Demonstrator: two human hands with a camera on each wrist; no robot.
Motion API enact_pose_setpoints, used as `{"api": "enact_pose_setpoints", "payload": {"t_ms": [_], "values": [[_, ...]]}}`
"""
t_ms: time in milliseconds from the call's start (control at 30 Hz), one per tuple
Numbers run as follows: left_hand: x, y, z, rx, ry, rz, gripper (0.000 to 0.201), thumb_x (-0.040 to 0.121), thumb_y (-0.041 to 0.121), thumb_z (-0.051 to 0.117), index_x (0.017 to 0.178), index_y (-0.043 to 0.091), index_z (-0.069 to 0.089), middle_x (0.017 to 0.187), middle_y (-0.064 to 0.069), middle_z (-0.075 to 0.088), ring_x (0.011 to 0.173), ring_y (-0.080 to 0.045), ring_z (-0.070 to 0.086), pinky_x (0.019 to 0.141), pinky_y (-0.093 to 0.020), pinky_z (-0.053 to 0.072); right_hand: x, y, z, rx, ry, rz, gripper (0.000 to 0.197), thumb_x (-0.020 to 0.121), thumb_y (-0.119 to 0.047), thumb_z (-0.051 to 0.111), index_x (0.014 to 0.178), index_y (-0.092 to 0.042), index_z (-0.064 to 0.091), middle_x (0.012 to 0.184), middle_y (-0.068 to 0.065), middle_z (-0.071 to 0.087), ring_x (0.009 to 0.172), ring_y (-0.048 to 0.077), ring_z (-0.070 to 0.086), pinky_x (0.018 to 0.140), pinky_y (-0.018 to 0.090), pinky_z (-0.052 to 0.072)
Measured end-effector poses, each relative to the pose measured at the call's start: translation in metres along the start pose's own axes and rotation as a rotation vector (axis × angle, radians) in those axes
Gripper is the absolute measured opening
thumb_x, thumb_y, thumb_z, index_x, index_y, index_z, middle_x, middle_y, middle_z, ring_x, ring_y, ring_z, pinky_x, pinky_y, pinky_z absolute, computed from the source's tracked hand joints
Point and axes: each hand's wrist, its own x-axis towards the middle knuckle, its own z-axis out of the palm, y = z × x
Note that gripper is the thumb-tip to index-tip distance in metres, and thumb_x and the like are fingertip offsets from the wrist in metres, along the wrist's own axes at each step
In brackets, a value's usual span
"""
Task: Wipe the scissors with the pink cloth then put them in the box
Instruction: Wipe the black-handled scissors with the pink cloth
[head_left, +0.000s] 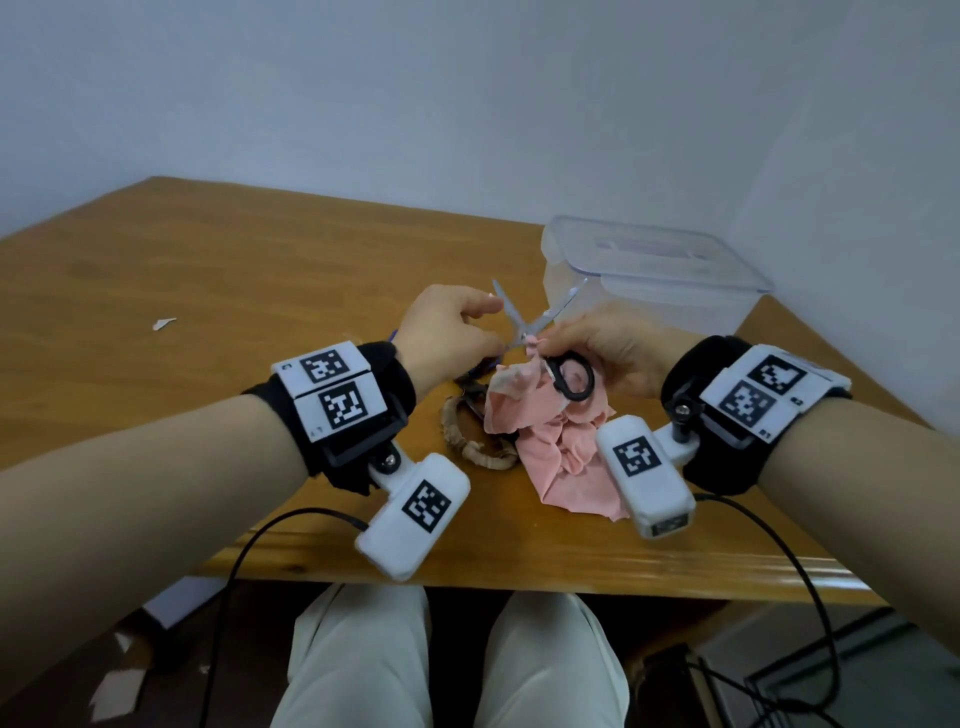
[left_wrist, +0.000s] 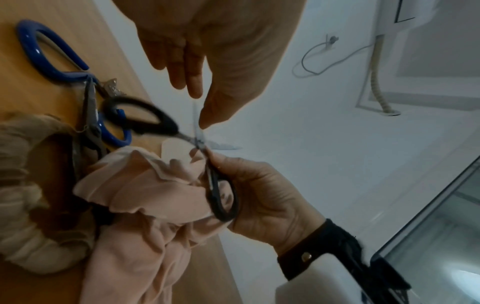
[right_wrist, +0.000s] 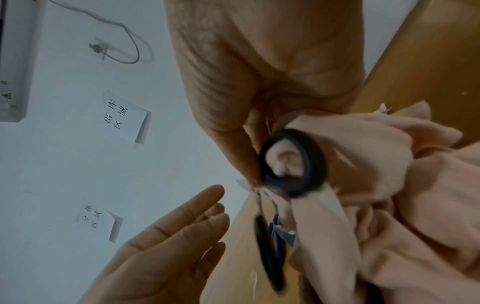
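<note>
Black-handled scissors (head_left: 535, 327) are held above the wooden table (head_left: 260, 270) with their blades spread. My left hand (head_left: 496, 325) pinches one blade (left_wrist: 195, 115) between thumb and fingers. In my right hand (head_left: 545, 343) are the lower black handle loop (left_wrist: 223, 201) and a bunch of the pink cloth (head_left: 561, 447), which is pressed near the pivot. The rest of the cloth drapes onto the table. The other black loop (left_wrist: 140, 115) hangs free. A clear plastic box (head_left: 649, 270) stands open just behind my right hand.
A second pair of scissors with blue handles (left_wrist: 41, 49) lies on the table under my left hand. A beige fabric-wrapped ring (head_left: 478, 447) sits beside the cloth. A paper scrap (head_left: 163, 323) lies at the left. Walls close in behind and to the right.
</note>
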Motion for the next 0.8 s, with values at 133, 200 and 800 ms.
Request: {"api": "enact_pose_setpoints", "payload": {"t_ms": [133,200,800], "values": [[-0.003,0.000,0.001,0.040,-0.051,0.025,0.039,0.085,-0.005,0.063,0.120,0.010,0.065,0.124,-0.013,0.061,0.088,-0.016,0.058,0.079,-0.024,0.046,0.003,0.004,-0.002,-0.186,0.151,0.015,0.016,0.091,-0.014,0.063,0.080,-0.003,0.061,0.072,0.012,0.065,0.063,0.017,0.059,0.057,0.023,0.053],[-0.004,0.001,0.002,0.061,-0.069,0.030,0.042,0.085,-0.009,0.059,0.120,0.012,0.066,0.124,-0.015,0.061,0.078,-0.012,0.056,0.073,-0.026,0.048,0.007,0.005,-0.006,-0.306,0.370,-0.138,0.014,0.089,-0.013,0.066,0.077,-0.006,0.063,0.076,0.011,0.062,0.064,0.016,0.056,0.052,0.018,0.048],[-0.005,0.016,0.019,0.144,-0.227,-0.007,0.048,0.082,-0.016,0.050,0.119,0.011,0.067,0.115,-0.011,0.066,0.101,-0.003,0.052,0.049,-0.008,0.045,0.001,0.002,-0.011,-0.026,0.271,-0.591,0.016,0.087,-0.002,0.064,0.081,-0.016,0.070,0.084,0.004,0.070,0.080,0.012,0.065,0.078,0.022,0.054]]}}
